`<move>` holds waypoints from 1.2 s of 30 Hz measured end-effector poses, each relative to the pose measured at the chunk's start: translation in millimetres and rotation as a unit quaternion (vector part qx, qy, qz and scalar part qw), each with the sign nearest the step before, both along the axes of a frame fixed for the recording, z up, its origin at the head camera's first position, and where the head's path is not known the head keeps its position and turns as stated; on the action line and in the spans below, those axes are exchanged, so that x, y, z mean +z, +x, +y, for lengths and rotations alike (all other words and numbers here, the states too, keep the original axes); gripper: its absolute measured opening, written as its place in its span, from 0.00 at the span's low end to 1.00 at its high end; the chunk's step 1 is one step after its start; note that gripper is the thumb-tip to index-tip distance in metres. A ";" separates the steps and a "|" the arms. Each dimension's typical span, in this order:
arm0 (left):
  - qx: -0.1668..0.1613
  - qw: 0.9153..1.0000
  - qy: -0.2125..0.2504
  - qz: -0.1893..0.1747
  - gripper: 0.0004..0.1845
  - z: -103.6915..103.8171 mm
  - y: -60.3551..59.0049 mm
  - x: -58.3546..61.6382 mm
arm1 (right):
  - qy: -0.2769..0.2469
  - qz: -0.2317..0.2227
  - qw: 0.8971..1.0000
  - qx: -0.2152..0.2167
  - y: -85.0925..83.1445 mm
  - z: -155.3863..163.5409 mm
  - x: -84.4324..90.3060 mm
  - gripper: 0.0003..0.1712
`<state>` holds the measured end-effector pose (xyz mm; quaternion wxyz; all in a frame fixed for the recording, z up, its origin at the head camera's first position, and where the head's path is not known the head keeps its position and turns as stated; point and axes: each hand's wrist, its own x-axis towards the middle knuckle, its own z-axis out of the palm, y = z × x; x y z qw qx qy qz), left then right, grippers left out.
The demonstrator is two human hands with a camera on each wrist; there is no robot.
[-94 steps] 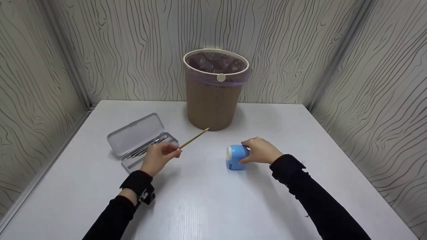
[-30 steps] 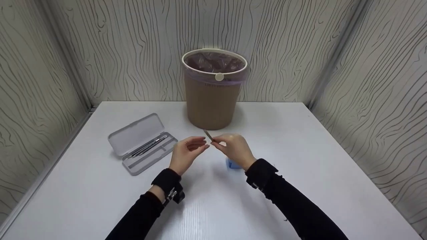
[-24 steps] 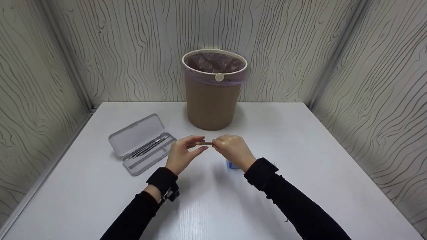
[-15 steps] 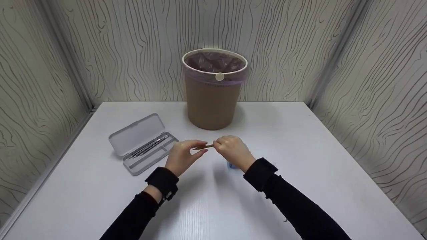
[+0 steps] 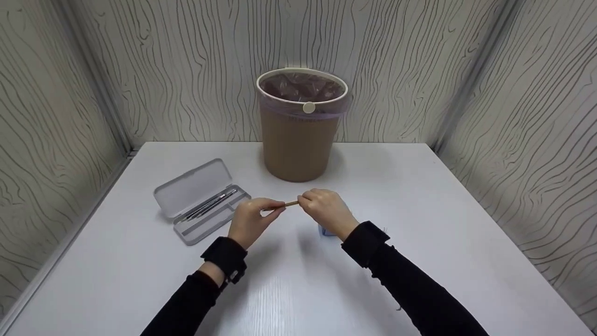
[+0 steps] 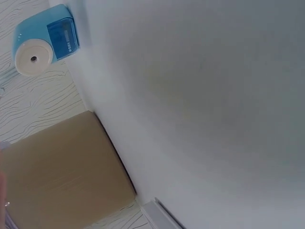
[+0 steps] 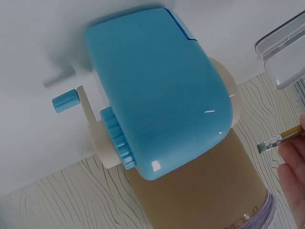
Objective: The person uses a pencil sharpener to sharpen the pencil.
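Observation:
A thin wooden pencil (image 5: 291, 203) lies almost level in the air between my two hands, above the white table (image 5: 419, 224). My left hand (image 5: 274, 209) pinches its left end. My right hand (image 5: 304, 201) pinches the other end, and most of the shaft is hidden by fingers. In the right wrist view the pencil's metal-banded end (image 7: 278, 140) shows beside a fingertip (image 7: 293, 183). The blue crank sharpener (image 7: 157, 90) stands on the table just below my right hand. Only a corner of the sharpener (image 5: 325, 230) shows in the head view, and the left wrist view has the sharpener (image 6: 42, 40) at upper left.
A brown waste bin (image 5: 301, 135) with a purple liner stands at the table's back middle. An open grey pencil case (image 5: 200, 200) holding several pens lies at the left. Patterned walls close in the table on three sides.
My right hand left the sharpener and took the pencil's free end. The pencil swung from pointing up to nearly level. Over the last half second the hands barely shifted.

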<state>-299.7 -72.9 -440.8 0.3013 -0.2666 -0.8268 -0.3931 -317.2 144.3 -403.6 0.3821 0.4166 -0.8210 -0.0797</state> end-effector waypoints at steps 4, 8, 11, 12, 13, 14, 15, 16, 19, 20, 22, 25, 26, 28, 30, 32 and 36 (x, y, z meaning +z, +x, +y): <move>-0.004 0.999 0.037 -0.019 0.06 -8.0 3.1 -1.6 | -0.017 -0.034 0.999 0.004 -2.2 0.6 -1.3 0.05; -0.002 0.999 0.047 -0.018 0.06 -14.9 6.7 -4.7 | -0.023 -0.051 0.998 0.014 -4.7 -1.0 -2.9 0.05; 0.004 0.999 0.038 -0.023 0.06 -19.0 9.7 -6.6 | -0.019 -0.044 0.999 0.024 -7.4 -4.9 -4.5 0.05; 0.007 0.999 0.033 -0.026 0.06 -20.5 10.6 -7.1 | -0.018 -0.041 0.999 0.027 -8.4 -6.5 -5.2 0.05; 0.011 0.999 0.028 -0.029 0.06 -22.0 11.6 -7.5 | -0.017 -0.038 0.999 0.030 -9.3 -8.4 -5.8 0.05; 0.016 0.999 0.022 -0.031 0.06 -23.9 12.8 -7.6 | -0.016 -0.036 0.999 0.032 -10.5 -10.5 -6.6 0.05; 0.022 0.999 0.015 -0.034 0.07 -26.0 14.0 -7.7 | -0.016 -0.035 0.999 0.034 -11.6 -12.7 -7.4 0.05; 0.028 0.999 0.008 -0.036 0.07 -28.4 15.2 -7.9 | -0.014 -0.035 0.999 0.036 -12.7 -15.0 -8.1 0.05; 0.052 0.998 -0.015 -0.040 0.11 -38.2 19.6 -7.2 | 0.000 -0.031 0.999 0.032 -16.8 -22.8 -10.1 0.05; 0.060 0.997 -0.023 -0.044 0.12 -42.6 21.1 -6.7 | 0.004 -0.030 0.999 0.031 -18.5 -25.4 -11.1 0.05; 0.079 0.995 -0.039 -0.053 0.16 -52.4 23.9 -5.9 | 0.014 -0.027 0.999 0.029 -21.9 -30.6 -13.0 0.05; 0.110 0.990 -0.055 -0.072 0.20 -69.5 27.3 -5.5 | 0.023 -0.030 0.999 0.027 -27.1 -39.2 -16.3 0.05; 0.124 0.987 -0.062 -0.080 0.21 -75.7 28.7 -5.9 | 0.025 -0.034 0.999 0.026 -28.5 -42.6 -17.2 0.05; 0.151 0.981 -0.072 -0.094 0.22 -87.9 31.8 -7.1 | 0.033 -0.042 0.998 0.022 -31.5 -50.0 -19.0 0.04; 0.181 0.974 -0.083 -0.111 0.25 -99.9 35.5 -8.6 | 0.043 -0.047 0.998 0.018 -34.8 -58.3 -21.0 0.04; 0.204 0.966 -0.095 -0.130 0.27 -111.1 39.6 -10.1 | 0.051 -0.050 0.997 0.014 -38.3 -66.7 -23.4 0.04; 0.234 0.953 -0.114 -0.156 0.33 -131.0 45.8 -13.6 | 0.059 -0.058 0.997 0.008 -45.5 -83.3 -28.2 0.05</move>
